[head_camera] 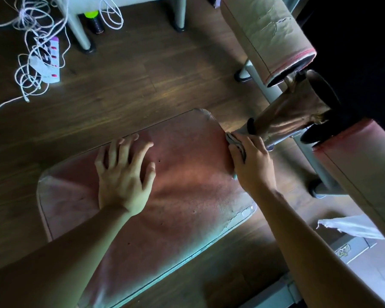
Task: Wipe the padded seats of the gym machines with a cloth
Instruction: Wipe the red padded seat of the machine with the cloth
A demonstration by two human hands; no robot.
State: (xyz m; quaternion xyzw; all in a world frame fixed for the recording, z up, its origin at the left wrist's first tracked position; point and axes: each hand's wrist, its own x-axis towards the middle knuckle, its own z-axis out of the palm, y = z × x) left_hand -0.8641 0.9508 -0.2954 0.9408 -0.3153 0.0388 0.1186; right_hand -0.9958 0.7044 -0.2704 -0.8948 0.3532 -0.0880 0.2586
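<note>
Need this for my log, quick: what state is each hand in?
Left hand: open, flat on the seat.
Right hand: gripping the cloth at the seat's edge.

the left hand (125, 176) lies flat, fingers spread, on the worn red padded seat (187, 178); the right hand (251, 165) presses a grey cloth (233, 141) against its far edge.

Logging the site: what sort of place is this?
Probably a small or home gym: a worn red padded seat, roller pads beside it, plus a power strip and loose cables on the wooden floor.
</note>
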